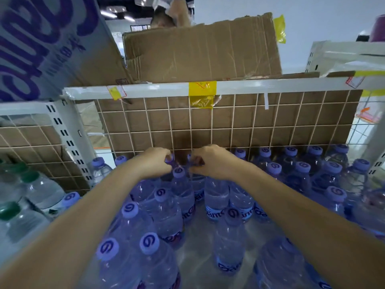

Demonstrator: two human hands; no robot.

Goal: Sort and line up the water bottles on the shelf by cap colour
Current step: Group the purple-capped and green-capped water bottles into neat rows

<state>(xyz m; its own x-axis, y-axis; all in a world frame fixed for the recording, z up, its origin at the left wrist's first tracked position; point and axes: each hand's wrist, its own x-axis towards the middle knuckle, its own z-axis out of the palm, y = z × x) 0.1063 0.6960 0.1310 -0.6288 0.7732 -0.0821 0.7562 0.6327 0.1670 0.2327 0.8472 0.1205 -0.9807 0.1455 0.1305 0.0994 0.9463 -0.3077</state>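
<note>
Both arms reach to the back of the shelf (200,232), where purple-capped bottles (229,234) stand upright, long axes vertical, caps pointing up toward the camera. They crowd the deck in loose rows, thickest on the right and along the wire mesh back panel (239,122), which has brown cardboard behind it. The left hand (155,163) has its fingers curled round the cap of a bottle in the rear row; the right hand (210,161) is just beside it, fingers pinched on the neck of the neighbouring rear bottle (192,161). In the bay to the left, past the white slotted upright (68,140), stand clear green-capped bottles (31,184), also upright. On the level above sits an open cardboard box (200,51), its contents hidden, beside a white carton with purple lettering (48,42)
</note>
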